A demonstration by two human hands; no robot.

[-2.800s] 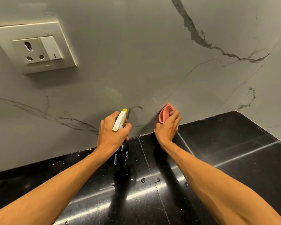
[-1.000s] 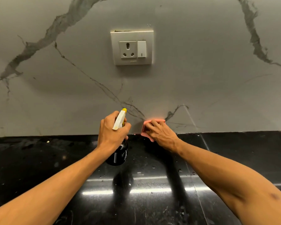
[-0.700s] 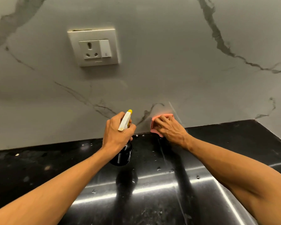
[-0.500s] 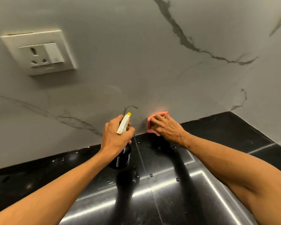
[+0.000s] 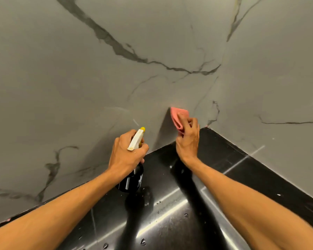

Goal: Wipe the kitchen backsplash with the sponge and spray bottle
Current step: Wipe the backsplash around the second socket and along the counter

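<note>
The backsplash (image 5: 79,78) is now filling the view up to its far right corner, and the wall socket that was showing at the left a moment ago is no longer appearing, so the wiping is moving to the right along the wall. I am judging that the low strip by the black bench (image 5: 170,222) is done here and a higher strip beside the corner is being started. The right hand (image 5: 187,139) is now standing upright with the wrist below and the fingers curled, where half a second ago it was lying low at the joint of wall and bench. The left hand (image 5: 125,154) is staying where it was, wrapping closed around the neck of the spray bottle (image 5: 134,179) above the bench, with the yellow nozzle pointing at the wall. The pink sponge (image 5: 178,116) is being pinched in the right hand, and its upper edge seems to be touching the wall, just left of the corner.
</note>
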